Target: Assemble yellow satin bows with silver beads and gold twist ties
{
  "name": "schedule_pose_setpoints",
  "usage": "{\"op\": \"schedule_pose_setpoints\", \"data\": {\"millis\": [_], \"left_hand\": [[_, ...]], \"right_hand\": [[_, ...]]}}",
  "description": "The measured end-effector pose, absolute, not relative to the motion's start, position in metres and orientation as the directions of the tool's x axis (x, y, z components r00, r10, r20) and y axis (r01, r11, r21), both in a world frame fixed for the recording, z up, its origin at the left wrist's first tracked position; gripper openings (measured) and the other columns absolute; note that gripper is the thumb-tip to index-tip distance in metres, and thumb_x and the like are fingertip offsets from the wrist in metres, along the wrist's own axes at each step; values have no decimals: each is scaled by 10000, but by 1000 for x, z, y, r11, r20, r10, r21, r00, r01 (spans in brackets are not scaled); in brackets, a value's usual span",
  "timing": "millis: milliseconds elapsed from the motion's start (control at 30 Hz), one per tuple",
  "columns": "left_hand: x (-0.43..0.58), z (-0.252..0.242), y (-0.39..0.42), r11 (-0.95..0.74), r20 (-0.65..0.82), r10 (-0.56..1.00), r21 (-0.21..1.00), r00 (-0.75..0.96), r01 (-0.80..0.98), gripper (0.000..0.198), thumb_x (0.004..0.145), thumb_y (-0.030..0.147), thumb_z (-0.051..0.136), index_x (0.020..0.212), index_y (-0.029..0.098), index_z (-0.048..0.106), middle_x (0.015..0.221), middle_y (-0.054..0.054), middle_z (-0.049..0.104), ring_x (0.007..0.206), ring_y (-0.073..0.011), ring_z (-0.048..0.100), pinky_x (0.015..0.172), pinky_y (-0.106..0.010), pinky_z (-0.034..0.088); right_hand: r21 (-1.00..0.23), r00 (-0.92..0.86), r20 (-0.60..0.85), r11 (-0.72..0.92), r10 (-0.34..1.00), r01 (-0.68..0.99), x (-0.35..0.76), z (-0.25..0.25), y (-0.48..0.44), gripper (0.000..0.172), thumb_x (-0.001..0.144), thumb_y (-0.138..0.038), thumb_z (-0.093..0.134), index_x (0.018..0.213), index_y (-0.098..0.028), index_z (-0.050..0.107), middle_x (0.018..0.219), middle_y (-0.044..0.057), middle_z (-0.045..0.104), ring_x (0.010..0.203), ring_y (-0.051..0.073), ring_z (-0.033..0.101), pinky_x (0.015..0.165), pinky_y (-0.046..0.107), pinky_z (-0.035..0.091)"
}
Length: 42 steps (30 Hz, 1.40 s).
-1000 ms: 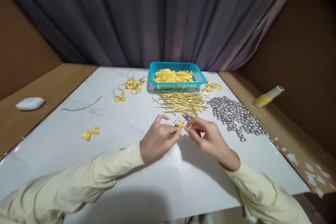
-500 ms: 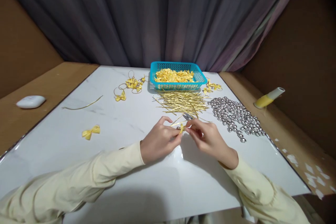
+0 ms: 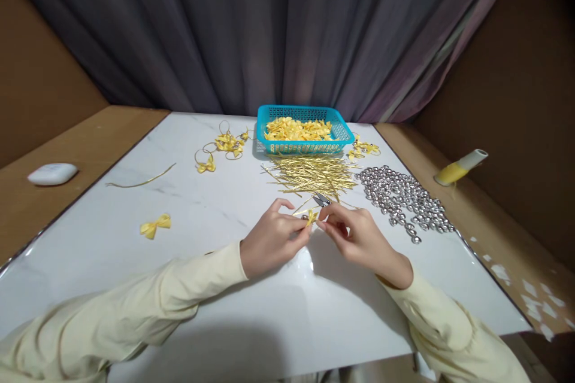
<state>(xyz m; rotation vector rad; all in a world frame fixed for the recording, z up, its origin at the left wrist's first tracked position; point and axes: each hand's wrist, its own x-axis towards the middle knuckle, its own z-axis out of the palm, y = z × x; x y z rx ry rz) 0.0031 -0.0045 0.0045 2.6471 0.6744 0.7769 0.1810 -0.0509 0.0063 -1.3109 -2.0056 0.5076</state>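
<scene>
Between the thumb and fingers of my left hand [image 3: 276,233] is a small yellow ribbon bow [image 3: 311,217]. A silver bead [image 3: 305,217] shows against the bow's left side. Just to the right, my right hand [image 3: 354,236] is closed in a pinch beside the bow; what its fingertips hold is too small to make out. Behind that hand lie small scissors [image 3: 321,200], blades showing and handles hidden. Farther back is a pile of gold cords [image 3: 314,175]. Silver beads [image 3: 399,197] spread out on the right.
A blue basket [image 3: 305,146] of yellow bows stands at the back. Bows with cord loops [image 3: 229,143] lie left of it, more bows [image 3: 362,148] right. One bow [image 3: 156,226] and one cord [image 3: 141,182] lie at left. A yellow thread spool [image 3: 460,167] sits on the right ledge.
My right hand has shifted slightly right, leaving a small gap beside the bow. The bow looks more spread out. My left hand stays in place.
</scene>
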Motion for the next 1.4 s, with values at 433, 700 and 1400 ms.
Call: {"op": "schedule_pose_setpoints", "data": {"millis": [433, 700, 1400], "left_hand": [[3, 2, -5, -870, 411, 465, 376, 784, 319, 326, 861, 135, 395, 560, 142, 521, 446, 78, 459, 418, -54, 310, 864, -313, 353], [3, 4, -4, -861, 403, 479, 390, 780, 327, 320, 841, 124, 405, 537, 143, 503, 441, 80, 465, 410, -52, 321, 859, -304, 344], [1, 0, -4, -889, 367, 444, 295, 818, 350, 349, 855, 144, 369, 559, 152, 554, 463, 46, 533, 407, -78, 329, 906, -316, 345]], "right_hand": [[-698, -238, 296, 380, 925, 607, 180, 5, -49, 24, 809, -167, 487, 793, -170, 504, 479, -68, 432, 418, 72, 342, 449, 192, 275], [-849, -265, 128, 244, 956, 468, 181, 13, -49, 32, 799, -186, 508, 778, -162, 508, 481, -54, 474, 437, 80, 391, 458, 203, 298], [-927, -230, -58, 33, 971, 373, 175, 3, -46, 77, 691, -127, 462, 703, -188, 417, 470, -82, 430, 422, 60, 393, 429, 169, 310]]}}
